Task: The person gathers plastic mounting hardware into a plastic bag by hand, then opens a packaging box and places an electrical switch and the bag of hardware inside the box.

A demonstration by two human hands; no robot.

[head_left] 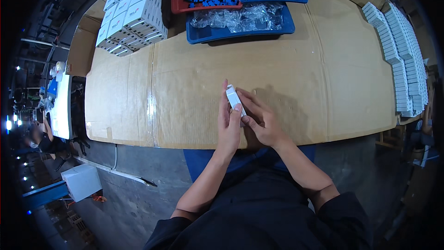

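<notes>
The left hand [228, 122] is closed around a small white box [235, 98], its thumb [238, 107] lying across the upward face and its fingers along the left side. The right hand [262, 127] curves in from the other side, partly open, its thumb at the near end of the box; whether its fingers press on the far-side wall, I cannot tell (the box and thumbs hide the contact).

The box sits between the two palms, its long axis running away from the body and tilting to the left at the far end, roughly in line with the left fingers. The left hand is the nearer, with the fuller hold.

Both hands are above the near part of a cardboard-covered table [199, 83]. Straight beyond them stands a blue tray [240, 38] of clear plastic bags [240, 18]. Stacked white cartons [132, 16] stand at far left, rows of small white boxes [402, 60] at far right.
</notes>
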